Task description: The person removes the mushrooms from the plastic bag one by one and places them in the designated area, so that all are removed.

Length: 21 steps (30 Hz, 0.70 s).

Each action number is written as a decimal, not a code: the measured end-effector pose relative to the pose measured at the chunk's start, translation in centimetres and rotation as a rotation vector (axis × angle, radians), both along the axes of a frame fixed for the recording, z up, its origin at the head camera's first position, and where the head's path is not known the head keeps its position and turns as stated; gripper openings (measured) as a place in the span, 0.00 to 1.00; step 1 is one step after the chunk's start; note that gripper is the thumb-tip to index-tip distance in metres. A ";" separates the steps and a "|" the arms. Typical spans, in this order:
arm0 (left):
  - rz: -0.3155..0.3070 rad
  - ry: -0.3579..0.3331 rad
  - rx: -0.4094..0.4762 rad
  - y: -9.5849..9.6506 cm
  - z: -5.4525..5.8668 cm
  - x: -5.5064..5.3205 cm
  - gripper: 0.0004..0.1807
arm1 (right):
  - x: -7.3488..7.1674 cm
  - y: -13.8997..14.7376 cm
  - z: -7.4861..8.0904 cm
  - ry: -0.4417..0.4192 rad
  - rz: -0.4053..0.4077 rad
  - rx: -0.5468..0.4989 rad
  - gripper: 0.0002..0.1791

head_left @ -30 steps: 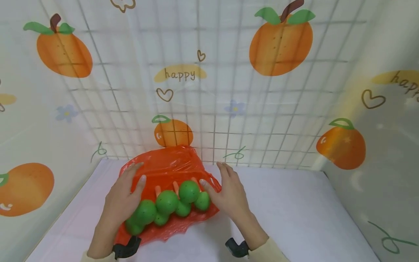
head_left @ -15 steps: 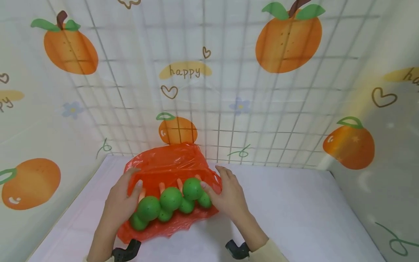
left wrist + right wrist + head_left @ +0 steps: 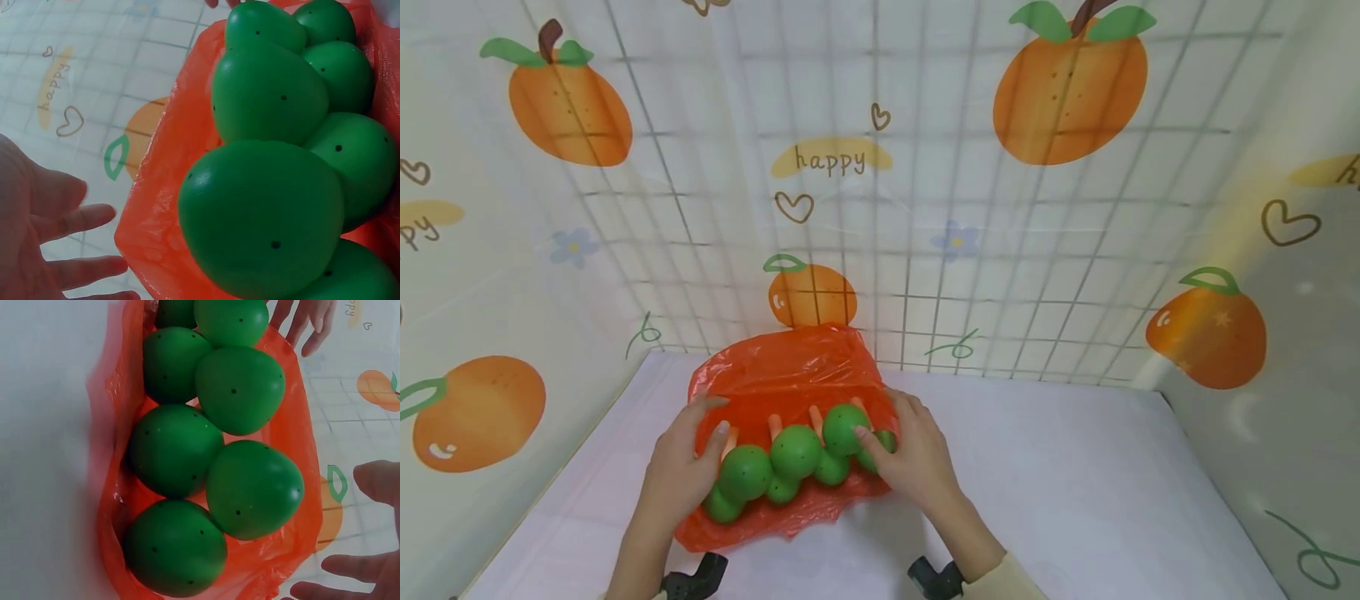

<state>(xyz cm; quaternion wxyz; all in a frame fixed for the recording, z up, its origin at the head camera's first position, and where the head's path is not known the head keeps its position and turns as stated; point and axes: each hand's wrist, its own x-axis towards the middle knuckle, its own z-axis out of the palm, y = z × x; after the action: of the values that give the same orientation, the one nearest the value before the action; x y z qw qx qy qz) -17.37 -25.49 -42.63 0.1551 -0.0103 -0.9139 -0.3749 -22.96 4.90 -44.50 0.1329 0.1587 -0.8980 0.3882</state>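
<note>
Green rounded objects (image 3: 796, 451) with small black dots and short orange stems (image 3: 776, 427) lie in a double row on a red plastic bag (image 3: 786, 362). Their exact kind cannot be told. My left hand (image 3: 679, 458) is spread at the row's left end, thumb beside the nearest green object. At the right end, my right hand (image 3: 917, 454) has its thumb in front of the last green object (image 3: 880, 450); contact is unclear. Both wrist views show the fingers straight and apart, the left hand (image 3: 56, 237) and right hand (image 3: 356, 575) holding nothing.
A white tabletop (image 3: 1037, 483) lies under the bag and extends right. White curtains printed with oranges (image 3: 812, 296) and hearts close off the back and both sides, with a wire grid (image 3: 917, 333) showing at the back. Black wrist mounts (image 3: 696, 577) sit on both wrists.
My right hand has moved slightly left and in toward the rightmost green object. My left hand stays by the left end. The whole view has shifted a little.
</note>
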 end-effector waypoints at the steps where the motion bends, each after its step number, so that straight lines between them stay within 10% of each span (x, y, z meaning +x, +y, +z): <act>1: -0.001 -0.002 0.000 -0.1 -0.1 0.0 0.23 | 0.0 -0.1 -0.1 -0.001 0.000 -0.006 0.36; 21: 0.007 -0.061 0.011 -1.3 -1.0 -1.4 0.27 | 0.1 -1.4 -1.1 0.035 0.008 -0.109 0.30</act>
<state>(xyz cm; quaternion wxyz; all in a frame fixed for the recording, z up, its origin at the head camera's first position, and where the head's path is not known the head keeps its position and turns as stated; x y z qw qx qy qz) -18.77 -26.83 -43.58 0.1287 0.0052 -0.9162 -0.3795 -22.84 3.47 -45.61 0.1554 0.1615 -0.8726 0.4341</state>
